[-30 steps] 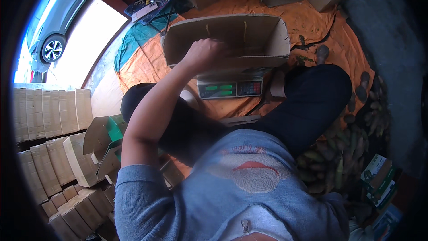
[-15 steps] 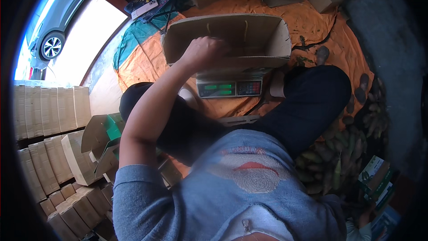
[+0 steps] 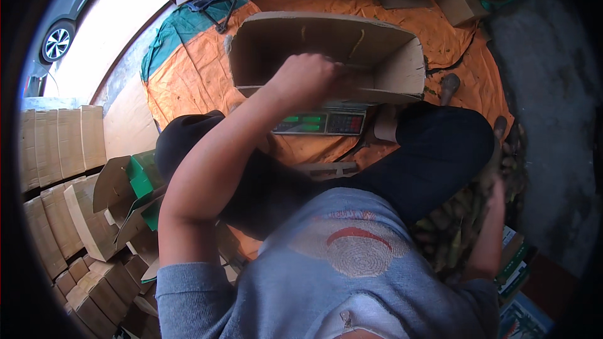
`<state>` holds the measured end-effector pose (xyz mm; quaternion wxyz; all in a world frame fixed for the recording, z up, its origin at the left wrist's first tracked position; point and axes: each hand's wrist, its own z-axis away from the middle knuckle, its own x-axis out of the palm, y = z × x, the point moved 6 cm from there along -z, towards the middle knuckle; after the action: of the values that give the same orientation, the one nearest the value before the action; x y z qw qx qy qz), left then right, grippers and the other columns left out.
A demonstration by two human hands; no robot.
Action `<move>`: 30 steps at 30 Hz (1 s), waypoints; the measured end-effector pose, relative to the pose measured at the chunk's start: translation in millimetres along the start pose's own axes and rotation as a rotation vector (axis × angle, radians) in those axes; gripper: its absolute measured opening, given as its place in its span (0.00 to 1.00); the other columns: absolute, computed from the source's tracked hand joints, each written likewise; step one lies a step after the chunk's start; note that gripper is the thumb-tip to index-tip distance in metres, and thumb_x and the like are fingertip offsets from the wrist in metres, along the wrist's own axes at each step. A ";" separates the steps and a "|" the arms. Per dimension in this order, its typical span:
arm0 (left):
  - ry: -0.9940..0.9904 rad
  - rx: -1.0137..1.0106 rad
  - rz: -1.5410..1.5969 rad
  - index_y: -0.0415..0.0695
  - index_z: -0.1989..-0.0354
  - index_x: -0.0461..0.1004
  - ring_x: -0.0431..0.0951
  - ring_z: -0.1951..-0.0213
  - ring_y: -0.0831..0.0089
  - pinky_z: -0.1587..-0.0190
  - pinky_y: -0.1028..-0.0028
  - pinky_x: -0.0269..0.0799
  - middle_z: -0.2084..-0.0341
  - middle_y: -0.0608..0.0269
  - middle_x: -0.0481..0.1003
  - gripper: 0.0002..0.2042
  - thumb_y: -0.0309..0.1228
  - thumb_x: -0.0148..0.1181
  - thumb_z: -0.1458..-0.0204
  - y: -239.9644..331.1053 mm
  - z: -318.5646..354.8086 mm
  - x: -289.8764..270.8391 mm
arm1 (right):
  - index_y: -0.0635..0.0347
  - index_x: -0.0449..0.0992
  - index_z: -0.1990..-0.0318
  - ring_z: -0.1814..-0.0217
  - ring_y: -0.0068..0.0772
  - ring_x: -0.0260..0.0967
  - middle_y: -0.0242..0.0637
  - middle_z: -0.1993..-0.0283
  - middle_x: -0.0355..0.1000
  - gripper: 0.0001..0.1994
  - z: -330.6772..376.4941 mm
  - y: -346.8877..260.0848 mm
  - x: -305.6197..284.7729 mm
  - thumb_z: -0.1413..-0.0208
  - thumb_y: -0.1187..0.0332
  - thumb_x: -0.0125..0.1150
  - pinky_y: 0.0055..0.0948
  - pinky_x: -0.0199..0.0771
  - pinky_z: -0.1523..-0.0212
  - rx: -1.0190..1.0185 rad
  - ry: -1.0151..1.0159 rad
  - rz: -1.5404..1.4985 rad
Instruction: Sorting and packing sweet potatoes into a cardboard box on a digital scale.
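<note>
A: What is changed from a second ago?
B: Little; the left hand [image 3: 308,78] is kept, fingers curled, its grasp untellable, at the near wall of the cardboard box [image 3: 326,50], which sits on the scale [image 3: 320,123].
A: And around?
B: The right hand [image 3: 496,182] is lowered among bananas [image 3: 461,232], its grip hidden; folded cartons [image 3: 59,150] are stacked left.

The open box [image 3: 326,50] at twelve o'clock is brown cardboard, dull and a bit rough. Under it lies an orange plastic sheet [image 3: 201,69], crinkly with a soft shine. The scale [image 3: 321,123] has a hard, smooth plastic front. The stacked flat boxes [image 3: 56,144] at nine o'clock are dull cardboard too. The grey top [image 3: 352,276] is soft cloth.
</note>
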<state>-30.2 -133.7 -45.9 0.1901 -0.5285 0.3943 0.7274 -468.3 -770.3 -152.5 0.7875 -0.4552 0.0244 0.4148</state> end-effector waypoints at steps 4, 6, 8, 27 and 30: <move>-0.162 -0.063 -0.021 0.41 0.47 0.73 0.83 0.59 0.55 0.58 0.60 0.80 0.62 0.51 0.80 0.17 0.35 0.57 0.42 -4.4 16.5 18.7 | 0.62 0.49 0.27 0.25 0.51 0.52 0.46 0.27 0.54 0.37 82.8 -216.5 137.0 0.38 0.61 0.61 0.46 0.57 0.28 -0.341 -0.522 -0.627; -0.169 0.018 -0.056 0.36 0.50 0.71 0.83 0.62 0.55 0.61 0.62 0.80 0.64 0.49 0.80 0.15 0.29 0.56 0.44 -1.7 16.7 31.0 | 0.62 0.49 0.27 0.23 0.49 0.48 0.47 0.26 0.53 0.36 130.6 -307.0 179.1 0.38 0.63 0.61 0.46 0.48 0.23 -0.514 -0.709 -0.658; -0.173 0.039 -0.069 0.36 0.52 0.72 0.84 0.63 0.57 0.62 0.64 0.80 0.66 0.51 0.80 0.15 0.28 0.57 0.46 3.5 14.2 34.1 | 0.62 0.49 0.27 0.23 0.48 0.48 0.49 0.25 0.51 0.38 154.8 -365.9 233.7 0.39 0.60 0.62 0.45 0.46 0.23 -0.608 -0.764 -0.457; -0.164 -0.035 -0.168 0.40 0.61 0.76 0.83 0.67 0.69 0.68 0.71 0.75 0.72 0.62 0.79 0.10 0.31 0.59 0.49 6.3 16.2 32.0 | 0.64 0.76 0.46 0.41 0.49 0.72 0.51 0.43 0.73 0.38 84.5 -123.1 714.0 0.65 0.51 0.79 0.41 0.72 0.41 -0.804 -0.904 2.033; -0.193 -0.051 -0.152 0.41 0.61 0.76 0.82 0.66 0.70 0.68 0.71 0.74 0.71 0.63 0.79 0.11 0.33 0.59 0.48 -2.6 18.4 33.1 | 0.63 0.80 0.50 0.43 0.47 0.74 0.50 0.45 0.76 0.34 67.1 -101.3 724.2 0.64 0.51 0.79 0.41 0.74 0.43 -0.932 -0.974 2.038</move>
<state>-52.0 -122.4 -75.0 0.2682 -0.4891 0.3142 0.7682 51.5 -288.2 -343.9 -0.2099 -0.2634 -0.0785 0.9383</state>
